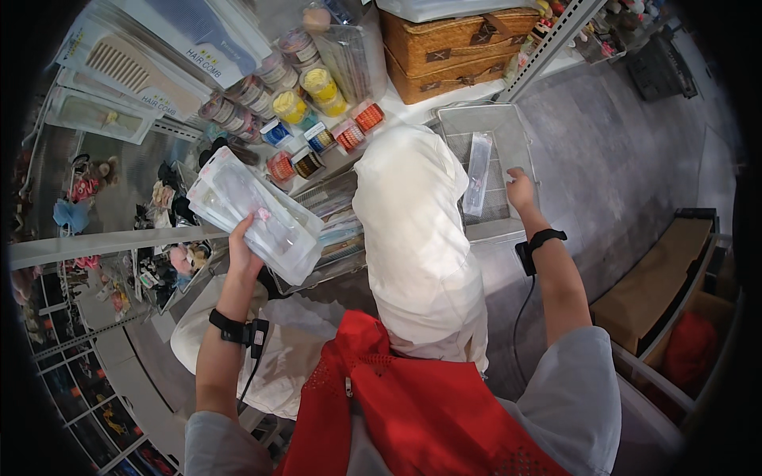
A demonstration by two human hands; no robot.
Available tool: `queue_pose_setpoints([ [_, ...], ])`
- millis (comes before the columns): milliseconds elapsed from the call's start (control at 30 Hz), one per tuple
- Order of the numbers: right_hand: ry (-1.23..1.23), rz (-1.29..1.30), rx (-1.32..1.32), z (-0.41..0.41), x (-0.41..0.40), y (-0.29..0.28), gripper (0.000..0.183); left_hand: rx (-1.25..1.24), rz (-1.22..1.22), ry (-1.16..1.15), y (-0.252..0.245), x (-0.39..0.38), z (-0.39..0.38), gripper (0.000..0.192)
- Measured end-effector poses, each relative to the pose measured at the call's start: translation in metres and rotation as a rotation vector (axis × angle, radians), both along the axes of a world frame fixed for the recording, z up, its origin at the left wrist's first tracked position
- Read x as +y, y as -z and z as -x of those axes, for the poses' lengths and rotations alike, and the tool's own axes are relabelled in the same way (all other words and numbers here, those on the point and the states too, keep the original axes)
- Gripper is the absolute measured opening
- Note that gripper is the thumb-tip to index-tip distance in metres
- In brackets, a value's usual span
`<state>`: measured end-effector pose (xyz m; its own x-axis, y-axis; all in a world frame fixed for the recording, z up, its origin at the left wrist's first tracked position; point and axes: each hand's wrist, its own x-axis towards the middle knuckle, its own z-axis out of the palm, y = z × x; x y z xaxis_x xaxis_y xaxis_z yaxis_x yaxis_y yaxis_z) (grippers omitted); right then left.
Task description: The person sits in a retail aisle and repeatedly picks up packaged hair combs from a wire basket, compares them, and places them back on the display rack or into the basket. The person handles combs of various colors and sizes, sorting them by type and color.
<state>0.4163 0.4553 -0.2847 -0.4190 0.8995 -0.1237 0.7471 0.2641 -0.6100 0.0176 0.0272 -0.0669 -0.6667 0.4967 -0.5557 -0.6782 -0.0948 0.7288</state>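
My left hand [243,247] grips a stack of clear plastic packages [256,217] by its lower edge. A small pink bow shows on the top package, and the items inside are hard to make out. To the right of my knee stands a grey mesh basket [518,137], with one slim clear package [478,172] lying on its floor. My right hand [520,189] is at the basket's right wall, fingers curled; whether they grip the wall is unclear. Another mesh basket [339,268], holding several flat packages, sits partly hidden behind my knee and the stack.
Ahead, a white shelf [411,110] carries boxed hair ties [367,116], plastic tubs [290,107] and woven cases [452,53]. Packaged combs [122,65] hang at upper left. A metal shelf bar [119,243] runs left of my left hand. Cardboard boxes [652,279] stand at right.
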Motion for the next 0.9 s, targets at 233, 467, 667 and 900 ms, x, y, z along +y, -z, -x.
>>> queue_pose_setpoints([
  [233, -0.468, 0.197, -0.508, 0.028, -0.033, -0.007, 0.039, -0.012, -0.029, 0.000, -0.005, 0.010, -0.008, 0.044],
  [467, -0.646, -0.041, -0.762, 0.067, -0.051, 0.026, 0.034, 0.016, 0.125, -0.037, -0.009, 0.010, -0.005, 0.044],
  [667, -0.733, -0.098, -0.744, 0.079, -0.049, 0.069, 0.036, -0.043, 0.199, 0.032, 0.009, 0.034, 0.007, 0.037],
  [900, -0.639, 0.091, -0.911, 0.059, -0.053, 0.089, 0.046, -0.030, 0.211, 0.113, 0.029, 0.077, 0.007, 0.033],
])
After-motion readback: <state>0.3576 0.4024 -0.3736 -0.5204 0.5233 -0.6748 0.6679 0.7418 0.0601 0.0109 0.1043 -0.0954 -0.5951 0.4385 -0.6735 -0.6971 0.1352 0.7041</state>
